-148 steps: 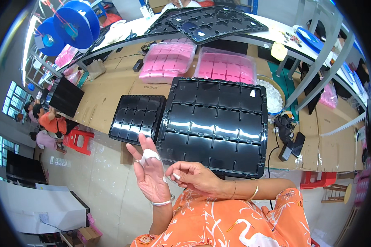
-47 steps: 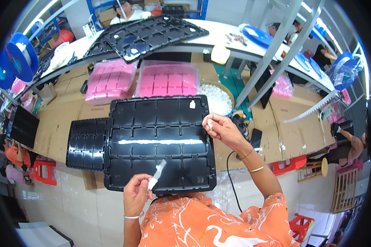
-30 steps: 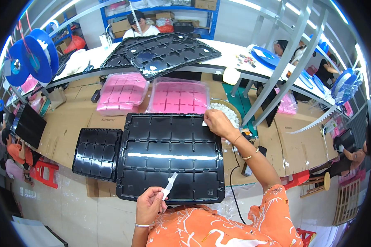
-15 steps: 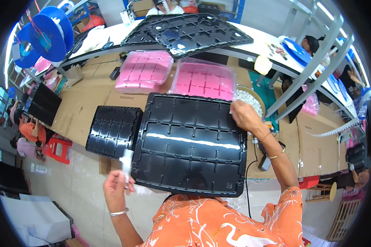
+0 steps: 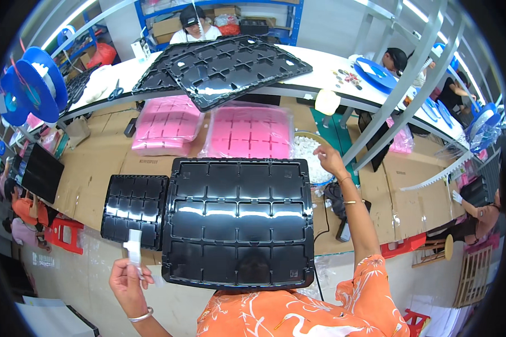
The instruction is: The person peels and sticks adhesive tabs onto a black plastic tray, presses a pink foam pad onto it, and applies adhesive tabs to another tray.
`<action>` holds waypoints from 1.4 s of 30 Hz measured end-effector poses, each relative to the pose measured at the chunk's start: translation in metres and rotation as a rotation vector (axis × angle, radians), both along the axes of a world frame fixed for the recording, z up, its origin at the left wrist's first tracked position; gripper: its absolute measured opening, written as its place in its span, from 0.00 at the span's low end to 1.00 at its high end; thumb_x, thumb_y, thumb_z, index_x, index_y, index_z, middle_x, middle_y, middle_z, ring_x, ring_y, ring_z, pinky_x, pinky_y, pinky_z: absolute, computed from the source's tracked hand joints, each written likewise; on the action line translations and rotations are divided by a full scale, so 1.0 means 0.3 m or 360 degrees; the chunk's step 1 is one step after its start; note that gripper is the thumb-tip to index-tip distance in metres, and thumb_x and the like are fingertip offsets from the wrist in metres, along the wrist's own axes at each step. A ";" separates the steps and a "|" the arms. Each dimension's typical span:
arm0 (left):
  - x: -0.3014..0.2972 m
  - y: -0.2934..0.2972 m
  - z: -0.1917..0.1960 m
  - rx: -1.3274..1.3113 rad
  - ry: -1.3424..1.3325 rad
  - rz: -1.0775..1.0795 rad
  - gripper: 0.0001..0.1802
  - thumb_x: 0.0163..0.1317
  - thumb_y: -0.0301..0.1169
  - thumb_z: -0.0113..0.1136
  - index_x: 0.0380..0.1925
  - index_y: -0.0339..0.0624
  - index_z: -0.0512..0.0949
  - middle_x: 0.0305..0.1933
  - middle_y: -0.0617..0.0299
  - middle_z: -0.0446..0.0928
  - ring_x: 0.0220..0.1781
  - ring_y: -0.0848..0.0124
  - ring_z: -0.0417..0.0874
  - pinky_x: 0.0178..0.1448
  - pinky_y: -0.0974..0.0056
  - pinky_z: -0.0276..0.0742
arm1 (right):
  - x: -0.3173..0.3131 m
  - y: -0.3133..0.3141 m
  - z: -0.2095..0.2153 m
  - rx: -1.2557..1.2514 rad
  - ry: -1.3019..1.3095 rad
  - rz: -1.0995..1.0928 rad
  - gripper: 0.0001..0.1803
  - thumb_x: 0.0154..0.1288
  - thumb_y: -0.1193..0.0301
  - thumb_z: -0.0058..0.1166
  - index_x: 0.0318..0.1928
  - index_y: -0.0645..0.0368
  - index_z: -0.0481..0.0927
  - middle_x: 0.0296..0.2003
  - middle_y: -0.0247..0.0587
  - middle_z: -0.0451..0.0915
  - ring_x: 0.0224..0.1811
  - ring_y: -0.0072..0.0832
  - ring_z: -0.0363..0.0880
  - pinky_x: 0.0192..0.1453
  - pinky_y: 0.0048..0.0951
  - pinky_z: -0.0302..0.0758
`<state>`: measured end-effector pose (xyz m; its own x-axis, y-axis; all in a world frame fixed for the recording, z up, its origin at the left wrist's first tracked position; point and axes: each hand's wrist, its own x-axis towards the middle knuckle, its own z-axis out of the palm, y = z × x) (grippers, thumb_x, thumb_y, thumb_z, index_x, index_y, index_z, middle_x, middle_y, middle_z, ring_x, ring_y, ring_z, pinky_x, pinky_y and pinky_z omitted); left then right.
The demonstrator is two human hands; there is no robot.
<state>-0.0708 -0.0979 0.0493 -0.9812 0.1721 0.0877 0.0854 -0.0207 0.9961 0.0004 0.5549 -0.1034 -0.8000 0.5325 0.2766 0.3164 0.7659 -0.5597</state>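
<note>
A translucent white strip (image 5: 134, 253) with a small white piece near its upper end stands up from my left hand (image 5: 128, 281), pinched between thumb and fingers. This hand is at the lower left of a large black plastic tray (image 5: 239, 224), whose many square pockets lie flat in front of me. A smaller black tray (image 5: 134, 208) sits against its left side. My right hand (image 5: 333, 162) is above a round bowl (image 5: 305, 139) of small white pieces, beyond the large tray's far right corner. Its fingers look parted and point left; nothing is visible in them.
Pink trays in clear film (image 5: 250, 130) lie behind the large tray on the cardboard-covered table (image 5: 95, 185). Black trays (image 5: 236, 70) overhang the raised white shelf. Metal posts (image 5: 402, 84) slant at the right. A black cable (image 5: 319, 281) hangs beside the large tray.
My right hand has left the large tray's far right corner for the bowl. The left hand still holds the strip. The whole view has shifted, so the trays appear lower and further left.
</note>
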 end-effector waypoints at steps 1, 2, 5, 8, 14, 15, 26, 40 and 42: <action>0.016 0.033 0.026 0.0001 0.0006 0.0011 0.10 0.77 0.35 0.59 0.42 0.38 0.75 0.27 0.57 0.81 0.22 0.75 0.79 0.24 0.73 0.68 | 0.002 0.024 -0.074 0.0001 0.0006 0.0011 0.04 0.64 0.75 0.58 0.38 0.60 0.84 0.46 0.55 0.85 0.50 0.47 0.85 0.53 0.40 0.79; 0.033 0.059 0.053 -0.0026 0.0040 -0.0075 0.10 0.76 0.33 0.61 0.41 0.37 0.76 0.27 0.56 0.81 0.23 0.74 0.80 0.25 0.73 0.70 | -0.001 0.034 -0.144 0.0252 0.0124 -0.0028 0.05 0.64 0.76 0.58 0.38 0.59 0.85 0.45 0.54 0.86 0.50 0.47 0.86 0.52 0.41 0.80; 0.088 0.115 0.094 0.0076 0.0176 -0.0237 0.05 0.70 0.24 0.65 0.37 0.33 0.79 0.31 0.50 0.84 0.30 0.70 0.85 0.34 0.67 0.82 | -0.041 0.026 -0.211 0.0088 0.0044 -0.0316 0.07 0.62 0.78 0.56 0.36 0.56 0.87 0.37 0.50 0.88 0.43 0.47 0.88 0.48 0.41 0.81; 0.104 0.217 0.143 0.0141 0.0346 -0.0466 0.02 0.65 0.18 0.65 0.36 0.30 0.82 0.34 0.48 0.85 0.34 0.67 0.86 0.37 0.65 0.84 | 0.017 0.080 -0.257 0.0214 0.0152 -0.0301 0.10 0.60 0.79 0.54 0.35 0.54 0.88 0.31 0.51 0.87 0.37 0.49 0.88 0.44 0.44 0.82; 0.140 0.242 0.178 0.0163 0.0661 -0.0570 0.05 0.62 0.22 0.71 0.35 0.32 0.84 0.31 0.51 0.87 0.34 0.62 0.88 0.37 0.63 0.83 | -0.003 -0.003 -0.276 0.0233 0.0073 -0.0362 0.14 0.60 0.80 0.51 0.37 0.52 0.89 0.34 0.49 0.88 0.41 0.48 0.88 0.46 0.45 0.81; 0.150 0.231 0.171 0.0137 0.0778 -0.0612 0.04 0.60 0.18 0.70 0.34 0.31 0.84 0.32 0.51 0.87 0.33 0.61 0.88 0.37 0.63 0.84 | -0.006 -0.012 -0.281 0.0258 0.0075 -0.0367 0.14 0.59 0.79 0.51 0.37 0.52 0.90 0.36 0.48 0.89 0.44 0.49 0.88 0.49 0.46 0.81; 0.088 0.288 0.251 0.0344 0.1383 -0.1498 0.26 0.68 0.26 0.66 0.59 0.29 0.64 0.53 0.37 0.76 0.51 0.53 0.81 0.52 0.61 0.80 | -0.023 0.029 -0.238 0.0322 0.0417 -0.0179 0.14 0.65 0.82 0.51 0.47 0.58 0.85 0.47 0.53 0.87 0.52 0.53 0.85 0.59 0.44 0.79; -0.745 0.717 0.037 -0.0503 0.0451 -0.0971 0.09 0.70 0.29 0.65 0.43 0.34 0.86 0.41 0.61 0.88 0.39 0.76 0.85 0.44 0.70 0.80 | -0.316 -0.146 -0.199 -0.0072 0.0278 0.0812 0.20 0.60 0.65 0.67 0.50 0.63 0.87 0.51 0.51 0.86 0.57 0.48 0.82 0.67 0.41 0.77; -0.917 0.855 -0.070 -0.0712 0.0625 -0.1251 0.11 0.67 0.30 0.67 0.45 0.35 0.87 0.41 0.60 0.88 0.40 0.73 0.87 0.47 0.67 0.81 | -0.348 -0.150 -0.231 0.0009 0.0308 0.0810 0.20 0.60 0.63 0.67 0.50 0.63 0.86 0.50 0.51 0.85 0.58 0.48 0.82 0.67 0.42 0.76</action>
